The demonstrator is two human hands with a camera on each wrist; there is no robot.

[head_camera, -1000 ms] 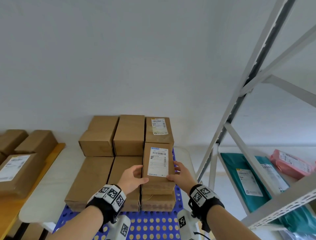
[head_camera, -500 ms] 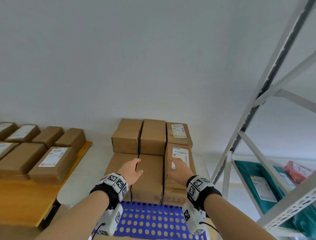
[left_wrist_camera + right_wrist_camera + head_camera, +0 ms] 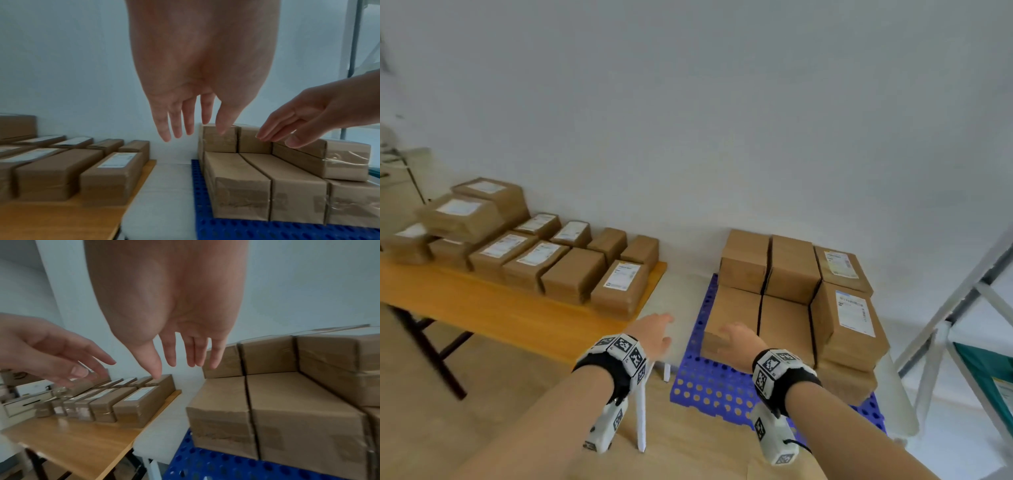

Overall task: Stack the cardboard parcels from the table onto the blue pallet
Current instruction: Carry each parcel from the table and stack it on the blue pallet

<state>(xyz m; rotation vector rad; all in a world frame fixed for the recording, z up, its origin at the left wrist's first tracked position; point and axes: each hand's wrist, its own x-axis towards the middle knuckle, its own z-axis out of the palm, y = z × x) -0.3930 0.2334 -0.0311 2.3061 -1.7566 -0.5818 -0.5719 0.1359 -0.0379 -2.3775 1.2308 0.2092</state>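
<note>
Several cardboard parcels (image 3: 787, 294) are stacked on the blue pallet (image 3: 709, 383) at the right; the labelled parcel (image 3: 849, 318) lies on top at the front right. More parcels (image 3: 571, 277) sit in rows on the wooden table (image 3: 500, 308) at the left, the nearest one labelled (image 3: 619, 287). My left hand (image 3: 654, 332) hovers with straight fingers between table and pallet, holding nothing. My right hand (image 3: 736, 339) floats over the pallet's front left parcel, fingers straight and empty. The wrist views show the left hand (image 3: 185, 126) and right hand (image 3: 180, 360) spread in the air.
A white low surface (image 3: 674, 301) runs under the pallet beside the table. A grey metal shelving frame (image 3: 962, 308) stands at the right with a teal mailer (image 3: 989, 373) on it. The table's dark legs (image 3: 438, 356) reach the wooden floor.
Both hands let go of the labelled parcel, now resting on the pallet stack, and have drawn back and moved left. The view swung left, bringing the table's parcels into sight.
</note>
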